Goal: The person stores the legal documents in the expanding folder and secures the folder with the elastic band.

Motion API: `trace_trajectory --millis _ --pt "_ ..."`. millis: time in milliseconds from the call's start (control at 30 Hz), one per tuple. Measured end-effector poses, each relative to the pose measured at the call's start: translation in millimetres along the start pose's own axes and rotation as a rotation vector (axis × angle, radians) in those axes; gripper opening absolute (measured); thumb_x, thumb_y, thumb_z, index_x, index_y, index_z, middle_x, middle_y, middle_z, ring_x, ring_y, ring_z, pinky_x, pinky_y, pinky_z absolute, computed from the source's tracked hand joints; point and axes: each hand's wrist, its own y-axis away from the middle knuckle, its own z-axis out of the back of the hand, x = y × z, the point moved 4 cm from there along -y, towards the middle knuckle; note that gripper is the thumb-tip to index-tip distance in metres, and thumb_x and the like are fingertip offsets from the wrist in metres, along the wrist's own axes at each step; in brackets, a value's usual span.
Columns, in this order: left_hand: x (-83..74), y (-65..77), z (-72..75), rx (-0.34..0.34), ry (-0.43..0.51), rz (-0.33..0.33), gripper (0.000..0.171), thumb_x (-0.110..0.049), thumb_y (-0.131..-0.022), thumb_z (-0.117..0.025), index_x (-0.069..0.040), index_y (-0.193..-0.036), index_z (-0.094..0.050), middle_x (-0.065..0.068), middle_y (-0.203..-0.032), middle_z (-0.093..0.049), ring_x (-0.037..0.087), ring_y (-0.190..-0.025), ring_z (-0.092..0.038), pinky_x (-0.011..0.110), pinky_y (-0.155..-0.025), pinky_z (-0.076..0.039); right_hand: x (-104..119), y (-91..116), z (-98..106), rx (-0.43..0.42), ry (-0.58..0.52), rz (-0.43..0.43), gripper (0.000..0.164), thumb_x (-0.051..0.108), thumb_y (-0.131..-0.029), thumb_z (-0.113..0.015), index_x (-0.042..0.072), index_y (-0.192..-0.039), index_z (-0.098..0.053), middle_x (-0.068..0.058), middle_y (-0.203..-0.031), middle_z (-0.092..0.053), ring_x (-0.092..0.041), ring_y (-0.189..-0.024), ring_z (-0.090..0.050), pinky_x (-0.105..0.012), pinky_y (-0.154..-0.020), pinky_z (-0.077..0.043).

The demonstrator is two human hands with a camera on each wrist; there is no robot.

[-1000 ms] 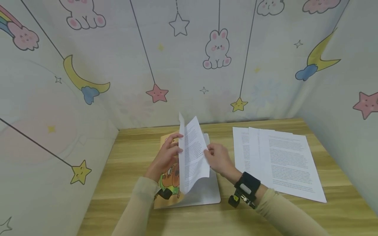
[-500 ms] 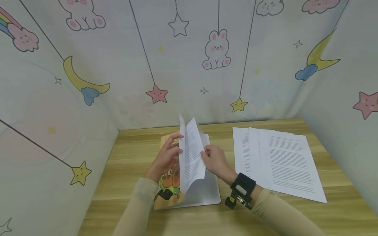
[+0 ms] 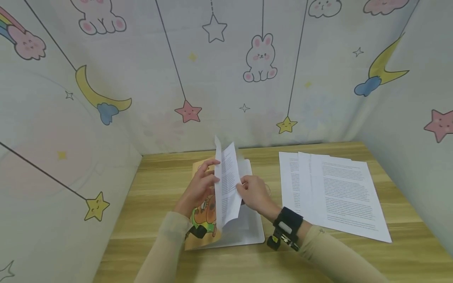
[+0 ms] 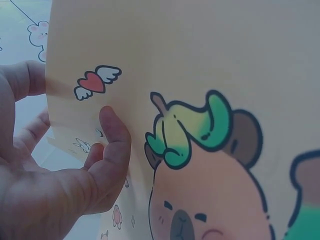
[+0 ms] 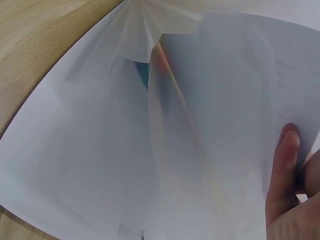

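Note:
An orange folder [image 3: 203, 220] with a cartoon capybara on its cover lies partly opened on the table [image 3: 155, 188]. My left hand [image 3: 197, 188] holds its cover half raised; in the left wrist view, fingers pass behind the edge of the cover [image 4: 195, 55] while the thumb lies in front. My right hand [image 3: 255, 193] pinches the right edge of a printed sheet of paper [image 3: 229, 177], which stands bowed between both hands. Under the sheet, the folder's pale inside [image 3: 253, 226] shows. Translucent pocket film [image 5: 100, 150] fills much of the right wrist view.
Several overlapping printed sheets [image 3: 347, 192] lie on the table to the right. A white backdrop [image 3: 226, 90] with cartoon stars, moons and rabbits stands along the back and sides.
My right hand has drawn a little to the left and nearer, bringing the sheet's right edge closer to the raised cover. My left hand stays almost in place.

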Motion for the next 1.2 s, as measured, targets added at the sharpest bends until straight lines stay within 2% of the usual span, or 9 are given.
trace_trajectory --millis 200,567,800,1200 --pt "0.1 -1.1 -0.2 0.007 -0.013 0.004 0.057 -0.002 -0.097 -0.048 -0.011 -0.152 -0.035 0.03 -0.15 -0.042 0.044 -0.121 -0.053 0.049 -0.091 -0.056 2 0 -1 0.041 0.012 -0.008 0.019 0.01 -0.104 -0.061 -0.005 -0.113 -0.07 -0.011 -0.084 -0.076 -0.018 -0.065 -0.073 -0.032 -0.057 -0.06" --pt "0.5 -1.1 -0.4 0.019 -0.026 0.002 0.057 -0.003 -0.098 -0.049 -0.012 -0.153 -0.035 0.029 -0.152 -0.041 0.047 -0.125 -0.051 0.051 -0.093 -0.055 1 -4 -6 0.101 0.024 -0.027 0.02 0.01 -0.105 -0.058 -0.005 -0.114 -0.068 -0.012 -0.085 -0.076 -0.019 -0.067 -0.074 -0.031 -0.056 -0.059" --pt "1.0 -1.8 -1.6 0.025 -0.004 0.003 0.058 -0.002 -0.098 -0.048 -0.01 -0.154 -0.033 0.03 -0.151 -0.041 0.044 -0.122 -0.052 0.047 -0.09 -0.056 0 -11 -5 0.077 0.053 -0.046 0.025 0.017 -0.107 -0.055 -0.005 -0.111 -0.068 -0.009 -0.081 -0.074 -0.018 -0.065 -0.073 -0.03 -0.055 -0.057" --pt "-0.3 0.2 -3.8 0.03 0.004 0.013 0.056 -0.002 -0.099 -0.048 -0.015 -0.152 -0.036 0.029 -0.152 -0.039 0.049 -0.126 -0.05 0.05 -0.094 -0.055 1 -14 -2 0.054 0.057 -0.037 0.023 0.009 -0.106 -0.054 -0.005 -0.103 -0.071 -0.009 -0.078 -0.073 -0.019 -0.065 -0.074 -0.032 -0.056 -0.059"
